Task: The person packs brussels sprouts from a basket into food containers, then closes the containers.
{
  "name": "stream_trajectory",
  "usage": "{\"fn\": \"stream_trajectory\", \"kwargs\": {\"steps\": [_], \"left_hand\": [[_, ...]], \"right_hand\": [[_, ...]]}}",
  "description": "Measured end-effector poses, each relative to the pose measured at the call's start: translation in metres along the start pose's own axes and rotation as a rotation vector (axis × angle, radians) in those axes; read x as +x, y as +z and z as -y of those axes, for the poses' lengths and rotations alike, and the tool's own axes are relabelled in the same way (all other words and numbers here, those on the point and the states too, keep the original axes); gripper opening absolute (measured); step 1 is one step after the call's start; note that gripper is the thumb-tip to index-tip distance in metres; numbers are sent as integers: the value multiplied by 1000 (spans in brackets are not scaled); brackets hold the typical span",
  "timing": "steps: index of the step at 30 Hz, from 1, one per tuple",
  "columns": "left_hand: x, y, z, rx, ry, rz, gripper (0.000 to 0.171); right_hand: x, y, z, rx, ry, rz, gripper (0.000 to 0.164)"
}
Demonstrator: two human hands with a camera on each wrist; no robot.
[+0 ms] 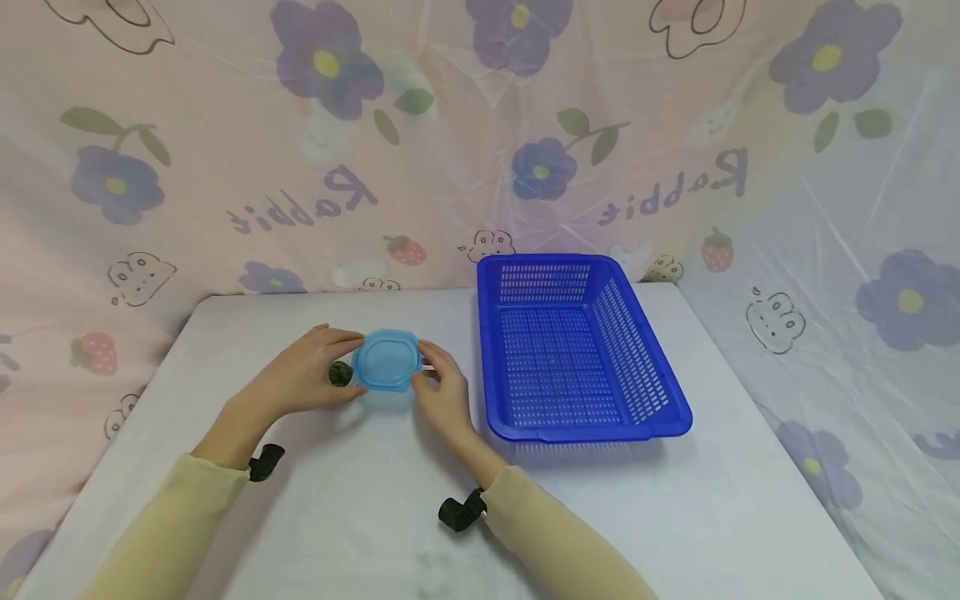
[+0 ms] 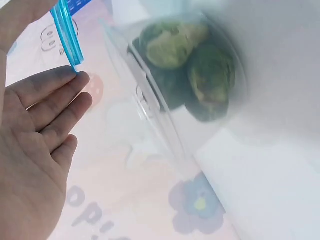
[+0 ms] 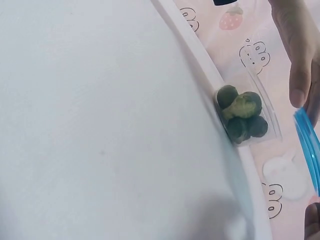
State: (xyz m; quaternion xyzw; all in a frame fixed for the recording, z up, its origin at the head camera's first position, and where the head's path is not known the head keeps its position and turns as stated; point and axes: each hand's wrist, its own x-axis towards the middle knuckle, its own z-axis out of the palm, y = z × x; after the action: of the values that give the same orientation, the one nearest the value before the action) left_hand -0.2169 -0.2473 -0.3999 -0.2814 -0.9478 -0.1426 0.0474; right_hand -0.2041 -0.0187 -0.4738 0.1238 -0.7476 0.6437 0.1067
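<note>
A translucent light-blue lid (image 1: pixel 387 360) is held level above the table between both hands. My left hand (image 1: pixel 311 367) pinches its left edge with thumb and fingertips; in the left wrist view the other fingers (image 2: pixel 65 112) are nearly straight. The lid's opposite edge is pinched by my right hand (image 1: pixel 446 396). Below them stands a clear plastic container (image 3: pixel 270 117), apart from the lid, with several green Brussels sprouts (image 3: pixel 243 106) inside. From the head view, the lid and left hand hide most of it, and one sprout (image 1: pixel 340 373) shows between thumb and fingers.
To the right of the hands sits a blue perforated plastic basket (image 1: pixel 592 433) with nothing seen inside. The white tabletop (image 1: pixel 337 517) ends at a printed fabric backdrop (image 1: pixel 450 167) behind and at both sides.
</note>
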Motion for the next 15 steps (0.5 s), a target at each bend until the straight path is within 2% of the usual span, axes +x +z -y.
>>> {"fn": "stream_trajectory", "kwargs": {"steps": [8,15], "left_hand": [[-17,-9,11,-12,-25,-29,75],[-32,-17,22,6,-43,-52,73]], "right_hand": [[2,12,9,-7,-28,68,47],[8,25,18,-57,-46,142,47]]}}
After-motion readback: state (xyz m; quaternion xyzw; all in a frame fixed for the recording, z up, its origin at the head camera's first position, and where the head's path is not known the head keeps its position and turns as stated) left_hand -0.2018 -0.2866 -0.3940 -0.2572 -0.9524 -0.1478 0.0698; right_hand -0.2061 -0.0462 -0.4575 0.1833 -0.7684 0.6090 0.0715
